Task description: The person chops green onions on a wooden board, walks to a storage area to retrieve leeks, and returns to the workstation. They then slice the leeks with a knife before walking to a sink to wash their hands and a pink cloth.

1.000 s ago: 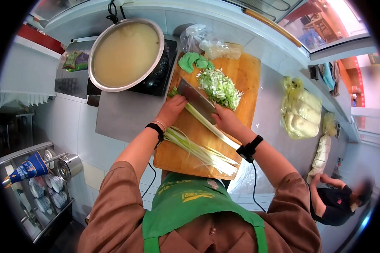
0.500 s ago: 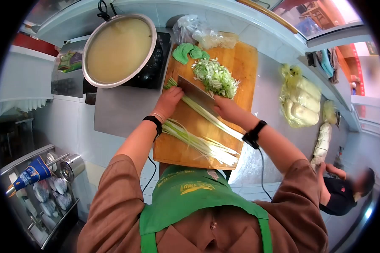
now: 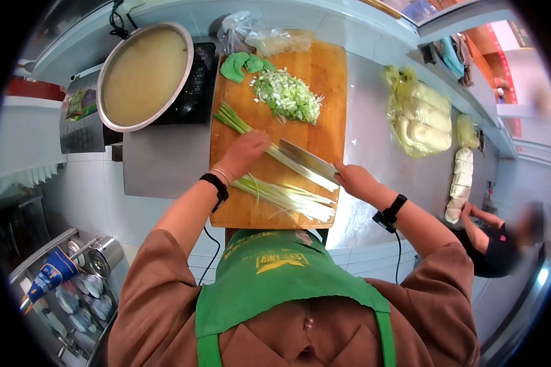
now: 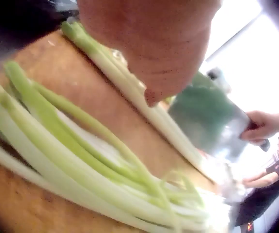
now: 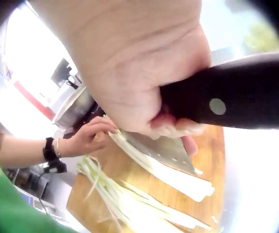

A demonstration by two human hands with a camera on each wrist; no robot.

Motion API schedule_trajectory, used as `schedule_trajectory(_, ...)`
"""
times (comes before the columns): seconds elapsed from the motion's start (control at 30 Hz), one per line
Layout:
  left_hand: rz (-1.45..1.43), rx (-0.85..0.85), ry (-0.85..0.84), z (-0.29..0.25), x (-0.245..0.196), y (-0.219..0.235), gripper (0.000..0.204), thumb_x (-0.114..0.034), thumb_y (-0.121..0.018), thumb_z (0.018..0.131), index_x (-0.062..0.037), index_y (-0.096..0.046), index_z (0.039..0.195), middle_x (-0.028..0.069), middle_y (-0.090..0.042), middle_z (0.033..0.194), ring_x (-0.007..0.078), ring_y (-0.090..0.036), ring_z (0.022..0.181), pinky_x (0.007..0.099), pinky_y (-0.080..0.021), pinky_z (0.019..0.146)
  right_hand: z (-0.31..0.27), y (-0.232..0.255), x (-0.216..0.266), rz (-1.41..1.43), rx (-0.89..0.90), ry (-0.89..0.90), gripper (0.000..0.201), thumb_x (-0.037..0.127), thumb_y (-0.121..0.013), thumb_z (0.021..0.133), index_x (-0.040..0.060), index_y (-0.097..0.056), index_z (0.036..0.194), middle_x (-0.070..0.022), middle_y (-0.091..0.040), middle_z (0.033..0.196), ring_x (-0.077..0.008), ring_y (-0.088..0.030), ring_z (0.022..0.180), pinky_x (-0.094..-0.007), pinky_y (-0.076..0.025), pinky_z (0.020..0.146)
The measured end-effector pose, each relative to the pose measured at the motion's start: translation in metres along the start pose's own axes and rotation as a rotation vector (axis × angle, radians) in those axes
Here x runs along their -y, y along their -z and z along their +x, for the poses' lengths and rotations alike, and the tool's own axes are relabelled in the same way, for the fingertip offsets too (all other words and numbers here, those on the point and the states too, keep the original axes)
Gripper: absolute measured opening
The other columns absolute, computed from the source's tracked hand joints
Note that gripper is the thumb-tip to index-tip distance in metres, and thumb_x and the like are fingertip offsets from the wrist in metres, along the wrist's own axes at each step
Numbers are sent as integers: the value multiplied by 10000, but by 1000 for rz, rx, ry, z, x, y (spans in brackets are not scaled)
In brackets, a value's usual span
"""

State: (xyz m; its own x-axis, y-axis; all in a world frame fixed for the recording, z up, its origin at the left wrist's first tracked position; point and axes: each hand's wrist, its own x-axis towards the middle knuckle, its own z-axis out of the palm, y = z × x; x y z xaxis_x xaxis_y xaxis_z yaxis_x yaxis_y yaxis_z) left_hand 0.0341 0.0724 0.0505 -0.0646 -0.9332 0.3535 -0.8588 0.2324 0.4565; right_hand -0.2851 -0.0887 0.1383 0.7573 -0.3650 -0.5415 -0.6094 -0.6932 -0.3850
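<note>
On the wooden cutting board [image 3: 324, 67], the left hand [image 3: 246, 153] rests over a bundle of long green-and-white stalks [image 3: 288, 160]; in the right wrist view its fingers [image 5: 98, 131] lie bent on the stalks' green side. The right hand [image 3: 356, 182] grips the black handle [image 5: 236, 92] of a broad cleaver [image 3: 308, 160], whose blade lies along the far side of the bundle. A second bunch of stalks [image 3: 288, 199] is nearer the apron. Chopped pieces [image 3: 288, 95] are heaped farther back. How the left fingertips touch the stalks is hidden in the left wrist view.
A large pot of cloudy liquid [image 3: 144, 76] stands on a black cooktop at the left. Green cloth-like material [image 3: 243, 65] and clear plastic bags [image 3: 278, 41] lie at the board's back. Bagged pale blocks [image 3: 423, 116] are on the right counter, with another person [image 3: 490, 241] beyond.
The cleaver and right hand have shifted toward the white ends of the stalks, and the left hand has slid along the bundle the same way. The head view has also shifted.
</note>
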Motion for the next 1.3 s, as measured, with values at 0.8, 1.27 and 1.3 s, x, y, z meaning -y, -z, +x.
schedule_trajectory(0.8,6,-69,-2,-10,-28,-36,237,-19,-610,748,-59,-603,982,69,-612,1018,270,-609,1031,357,-540,827,-28,-24,6,153,-251,8,191,214,-575,981,49,-490,1024,-218,-648,814,-443,-643,766,-511,-520,666)
schedule_trajectory(1.27,42,-122,122,-23,-13,-28,294,-7,-593,781,-17,-648,1070,132,-626,1149,330,-593,1097,399,-521,929,56,-11,60,137,-167,60,187,191,-566,983,43,-482,1060,-249,-653,875,-477,-623,824,-547,-497,700)
schedule_trajectory(1.3,49,-121,120,-22,-13,-28,293,-9,-592,784,-16,-649,1071,134,-626,1151,330,-593,1098,401,-519,933,59,-9,62,126,-140,59,193,196,-558,987,41,-477,1069,-249,-655,872,-477,-622,830,-552,-494,712)
